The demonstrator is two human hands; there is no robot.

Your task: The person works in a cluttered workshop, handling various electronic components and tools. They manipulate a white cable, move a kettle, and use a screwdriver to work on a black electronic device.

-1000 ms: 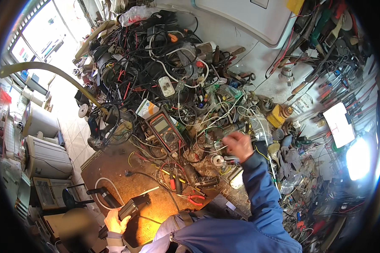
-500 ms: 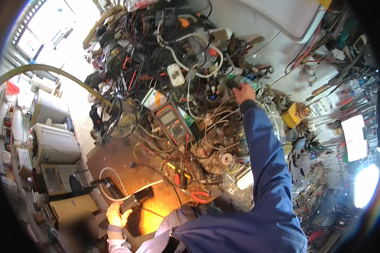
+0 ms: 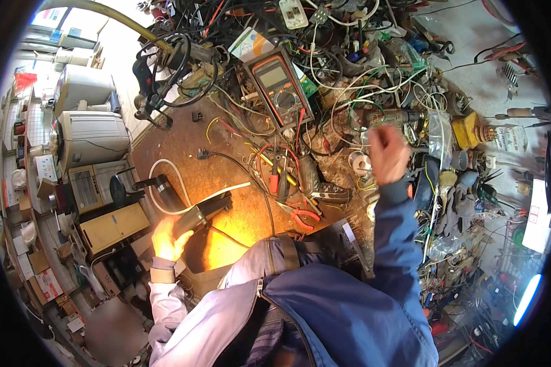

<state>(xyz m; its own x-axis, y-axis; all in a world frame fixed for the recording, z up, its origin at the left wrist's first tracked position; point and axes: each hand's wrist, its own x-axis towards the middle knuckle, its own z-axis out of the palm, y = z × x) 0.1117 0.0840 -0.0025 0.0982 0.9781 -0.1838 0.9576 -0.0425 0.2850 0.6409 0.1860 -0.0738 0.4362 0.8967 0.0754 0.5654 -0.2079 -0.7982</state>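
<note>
My left grip (image 3: 169, 241) should steady the clasped black boxy device (image 3: 193, 218); I cannot tell whether my right grip (image 3: 389, 156) is closed.

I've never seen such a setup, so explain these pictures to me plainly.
There is no machine here: a person works bare-handed. A fisheye camera worn on the head looks down, so straight edges bend. The left grip, a hand, holds a dark device at the brown worktop. The right grip is near a pale roll, too blurred to tell whether it holds anything. A multimeter and, nearer the person, red-handled pliers lie amid the clutter.
</note>
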